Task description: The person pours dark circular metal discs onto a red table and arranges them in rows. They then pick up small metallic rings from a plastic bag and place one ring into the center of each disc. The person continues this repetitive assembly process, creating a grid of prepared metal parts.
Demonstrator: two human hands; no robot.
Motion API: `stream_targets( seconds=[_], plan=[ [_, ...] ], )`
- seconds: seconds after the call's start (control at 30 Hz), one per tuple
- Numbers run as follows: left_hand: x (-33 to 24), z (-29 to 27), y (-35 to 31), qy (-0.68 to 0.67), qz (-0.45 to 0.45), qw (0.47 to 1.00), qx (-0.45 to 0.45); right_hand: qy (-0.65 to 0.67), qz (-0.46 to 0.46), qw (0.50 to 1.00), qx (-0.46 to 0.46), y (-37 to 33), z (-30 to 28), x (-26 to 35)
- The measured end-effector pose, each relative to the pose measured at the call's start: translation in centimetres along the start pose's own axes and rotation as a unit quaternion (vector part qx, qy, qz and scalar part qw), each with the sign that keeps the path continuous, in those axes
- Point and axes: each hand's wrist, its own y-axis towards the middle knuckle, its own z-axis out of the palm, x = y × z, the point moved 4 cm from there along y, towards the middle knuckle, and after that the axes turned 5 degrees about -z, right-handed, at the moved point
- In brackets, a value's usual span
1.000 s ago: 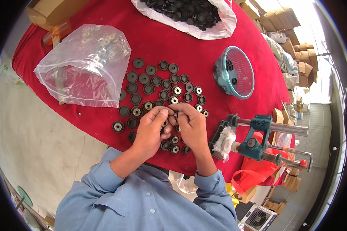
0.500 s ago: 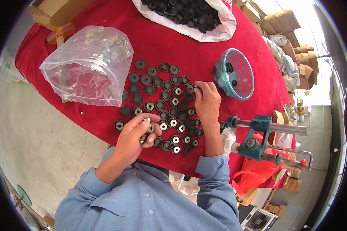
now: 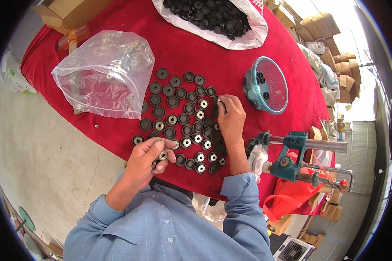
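Dozens of round black caps (image 3: 168, 90) lie with their hollow sides up on the red cloth, and several have a metal bearing (image 3: 186, 142) seated inside. My left hand (image 3: 144, 155), at the near left edge of the caps, is curled around several loose metal bearings (image 3: 163, 155). Its thumb rests against its fingers above them. At the right side of the caps, my right hand (image 3: 231, 121) pinches a small shiny piece, apparently a bearing, over a dark cap (image 3: 215, 101). The fingertips partly hide that piece and the cap.
Left of the caps lies a clear zip bag (image 3: 102, 74) with bearings inside. A blue plastic basket (image 3: 265, 85) holding a few black parts stands to the right. A white sack (image 3: 213, 39) of black caps is at the back. A green hand press (image 3: 292, 156) stands at right.
My left hand has drawn slightly back toward me, and the bright piece at its thumb tip no longer shows. My right hand has shifted slightly left. The whole view has moved a little.
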Motion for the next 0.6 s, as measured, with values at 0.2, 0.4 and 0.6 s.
stream_targets(
  seconds=[0.2, 0.4, 0.6],
  plan=[
    [0.2, -0.1, 0.0, -0.017, -0.009, 1.000, 0.000, -0.077, -0.060, 0.995, 0.030, -1.0, 0.4, 0.3],
    [0.1, 0.1, 0.2, -0.048, 0.004, 0.999, -0.023, -0.198, -0.088, 0.975, 0.057, -2.1, 0.4, 2.0],
    [-0.5, 0.9, 0.4, -0.028, 0.018, 0.999, -0.030, -0.156, -0.039, 0.984, 0.077, -2.0, -0.6, 1.8]
  ],
)
